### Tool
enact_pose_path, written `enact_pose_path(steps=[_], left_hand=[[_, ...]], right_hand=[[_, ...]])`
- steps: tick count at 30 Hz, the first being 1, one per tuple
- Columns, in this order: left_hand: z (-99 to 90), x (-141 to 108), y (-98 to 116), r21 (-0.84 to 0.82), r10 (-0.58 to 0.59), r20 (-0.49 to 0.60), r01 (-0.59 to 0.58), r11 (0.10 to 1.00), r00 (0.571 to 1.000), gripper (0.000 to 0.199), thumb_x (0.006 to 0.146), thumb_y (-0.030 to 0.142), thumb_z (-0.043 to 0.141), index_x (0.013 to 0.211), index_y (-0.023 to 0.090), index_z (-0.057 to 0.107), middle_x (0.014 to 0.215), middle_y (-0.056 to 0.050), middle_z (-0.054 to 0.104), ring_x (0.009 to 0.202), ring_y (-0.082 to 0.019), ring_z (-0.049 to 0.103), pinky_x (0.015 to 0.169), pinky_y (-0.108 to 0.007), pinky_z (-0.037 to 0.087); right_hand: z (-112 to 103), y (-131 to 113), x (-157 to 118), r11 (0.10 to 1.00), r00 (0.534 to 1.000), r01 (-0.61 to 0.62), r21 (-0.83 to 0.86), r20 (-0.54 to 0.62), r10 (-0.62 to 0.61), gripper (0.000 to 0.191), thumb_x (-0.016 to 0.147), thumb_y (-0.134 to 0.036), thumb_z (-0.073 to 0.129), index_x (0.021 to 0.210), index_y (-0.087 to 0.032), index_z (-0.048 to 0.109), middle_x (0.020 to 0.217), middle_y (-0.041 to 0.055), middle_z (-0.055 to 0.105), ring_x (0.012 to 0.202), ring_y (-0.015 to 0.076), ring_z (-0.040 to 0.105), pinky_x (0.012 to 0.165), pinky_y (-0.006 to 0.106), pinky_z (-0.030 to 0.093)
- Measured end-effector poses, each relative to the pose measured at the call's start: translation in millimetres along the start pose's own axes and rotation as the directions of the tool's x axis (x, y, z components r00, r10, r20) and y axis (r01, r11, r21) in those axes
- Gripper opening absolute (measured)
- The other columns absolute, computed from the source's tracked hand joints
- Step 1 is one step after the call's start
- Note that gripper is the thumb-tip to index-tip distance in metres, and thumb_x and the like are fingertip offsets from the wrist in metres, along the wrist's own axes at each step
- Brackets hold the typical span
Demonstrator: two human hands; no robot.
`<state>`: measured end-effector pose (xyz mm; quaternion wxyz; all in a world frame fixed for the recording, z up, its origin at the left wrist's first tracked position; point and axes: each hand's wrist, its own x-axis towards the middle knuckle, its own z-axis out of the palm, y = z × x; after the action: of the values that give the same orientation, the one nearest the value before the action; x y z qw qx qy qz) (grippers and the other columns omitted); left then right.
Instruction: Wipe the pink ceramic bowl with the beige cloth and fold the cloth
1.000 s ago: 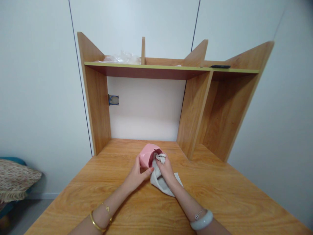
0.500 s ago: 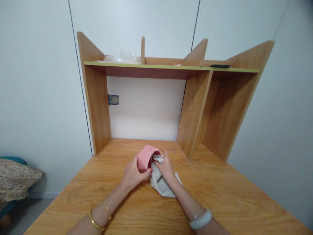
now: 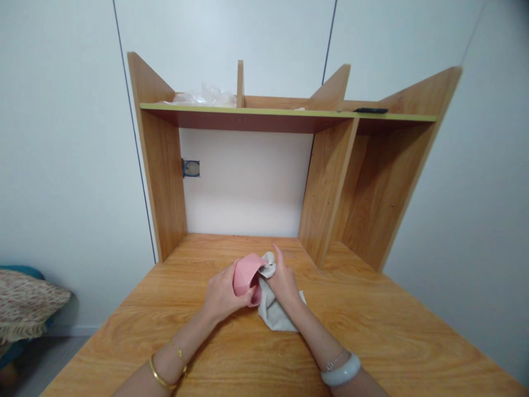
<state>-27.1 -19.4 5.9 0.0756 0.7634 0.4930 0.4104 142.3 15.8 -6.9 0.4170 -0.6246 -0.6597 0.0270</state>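
My left hand (image 3: 225, 292) is wrapped round a pink faceted container (image 3: 247, 274), its thumb at the rim. The container is tipped so its opening faces my right hand. A light grey cloth (image 3: 273, 314) is bunched in my right hand (image 3: 284, 282), whose index finger points up and away. Part of the cloth sits at the container's mouth, and the rest hangs down toward the desk. The fingertips of my right hand are partly hidden by the cloth and the rim.
Around my arms spreads the wooden desk (image 3: 231, 358). Behind it stands a wooden shelf unit (image 3: 163, 187) carrying a clear plastic bag (image 3: 204, 96) and a flat black object (image 3: 371, 111). An open wall socket box (image 3: 191, 169) shows at left. A patterned fabric (image 3: 31, 300) lies beyond the desk's left side.
The pink container has turned in my left hand and sits slightly lower. My right hand has drawn the cloth a little out to the rim, its index finger now raised.
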Motion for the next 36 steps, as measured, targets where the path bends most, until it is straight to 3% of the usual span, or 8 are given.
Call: enact_pose_path(steps=[4, 11, 15, 17, 21, 26, 31, 36], left_hand=[[-2.2, 1, -4, 0.003, 0.025, -0.003, -0.025, 1.000, 1.000, 0.065, 0.066, 0.044, 0.058, 0.125, 0.021, 0.043, 0.114, -0.009, 0.058, 0.100, -0.027, 0.056, 0.088, -0.037, 0.041], [2.0, 2, -11, -0.058, -0.015, -0.016, 0.014, 0.998, 1.000, 0.068, 0.070, 0.046, 0.054, 0.130, 0.018, 0.038, 0.115, -0.010, 0.058, 0.100, -0.026, 0.055, 0.088, -0.036, 0.040], [5.1, 6, -16, -0.220, -0.138, -0.014, 0.131, 0.967, 0.990, 0.076, 0.077, 0.048, 0.048, 0.138, 0.016, 0.016, 0.092, -0.007, 0.063, 0.078, -0.020, 0.060, 0.075, -0.035, 0.046], [8.8, 6, -17, -0.336, -0.131, 0.022, 0.131, 0.933, 0.991, 0.084, 0.077, 0.048, 0.050, 0.139, 0.016, 0.005, 0.093, -0.007, 0.062, 0.075, -0.018, 0.060, 0.073, -0.033, 0.046], [21.5, 4, -17, -0.492, -0.075, 0.058, 0.094, 0.866, 0.995, 0.085, 0.072, 0.044, 0.061, 0.137, 0.016, 0.014, 0.116, -0.013, 0.053, 0.101, -0.021, 0.054, 0.085, -0.033, 0.043], [28.1, 3, -17, -0.580, -0.088, 0.042, 0.096, 0.809, 0.995, 0.071, 0.073, 0.040, 0.061, 0.131, 0.017, 0.026, 0.127, -0.012, 0.044, 0.111, -0.022, 0.047, 0.093, -0.034, 0.039], [16.5, 4, -14, -0.443, -0.096, -0.009, 0.082, 0.893, 0.995, 0.078, 0.068, 0.040, 0.064, 0.133, 0.016, 0.027, 0.126, -0.012, 0.047, 0.110, -0.024, 0.048, 0.092, -0.035, 0.040], [6.1, 2, -6, -0.271, -0.074, -0.020, 0.066, 0.960, 0.997, 0.073, 0.068, 0.037, 0.061, 0.132, 0.017, 0.033, 0.123, -0.011, 0.051, 0.107, -0.026, 0.051, 0.092, -0.038, 0.039]], right_hand=[[1, -2, -3, 1.000, 0.999, 0.014, 0.018, 0.038, -0.015, 0.067, 0.073, -0.033, 0.055, 0.132, -0.019, 0.029, 0.064, 0.0023, 0.063, 0.059, 0.0205, 0.060, 0.050, 0.023, 0.035], [9, 0, -6, 0.937, 0.997, 0.046, 0.346, 0.041, -0.064, 0.064, 0.072, -0.022, 0.052, 0.132, -0.020, 0.028, 0.076, 0.0019, 0.064, 0.068, 0.0172, 0.060, 0.060, 0.024, 0.043], [15, 1, -4, 0.864, 1.000, 0.019, 0.504, -0.027, -0.006, 0.063, 0.071, -0.018, 0.049, 0.131, -0.018, 0.028, 0.081, 0.0023, 0.064, 0.074, 0.0164, 0.061, 0.065, 0.026, 0.046], [16, 3, -2, 0.840, 0.996, -0.005, 0.542, -0.068, 0.050, 0.060, 0.071, -0.017, 0.047, 0.129, -0.017, 0.030, 0.084, 0.0034, 0.063, 0.076, 0.0164, 0.061, 0.067, 0.027, 0.046], [17, 4, -2, 0.839, 0.987, -0.041, 0.543, -0.107, 0.118, 0.058, 0.068, -0.016, 0.047, 0.125, -0.016, 0.035, 0.085, 0.0045, 0.063, 0.078, 0.0169, 0.061, 0.069, 0.027, 0.047], [22, 2, -4, 0.810, 0.994, -0.031, 0.586, -0.067, 0.086, 0.061, 0.067, -0.016, 0.049, 0.125, -0.017, 0.033, 0.079, 0.0021, 0.063, 0.072, 0.0166, 0.062, 0.066, 0.028, 0.048], [23, 0, -1, 0.853, 0.993, -0.040, 0.520, -0.076, 0.094, 0.066, 0.065, -0.017, 0.054, 0.126, -0.016, 0.031, 0.074, 0.0008, 0.063, 0.068, 0.0170, 0.062, 0.063, 0.028, 0.048], [14, 1, -1, 0.958, 0.998, -0.005, 0.285, -0.057, 0.022, 0.072, 0.066, -0.019, 0.057, 0.131, -0.017, 0.026, 0.077, 0.0041, 0.065, 0.070, 0.0193, 0.062, 0.059, 0.026, 0.044]])
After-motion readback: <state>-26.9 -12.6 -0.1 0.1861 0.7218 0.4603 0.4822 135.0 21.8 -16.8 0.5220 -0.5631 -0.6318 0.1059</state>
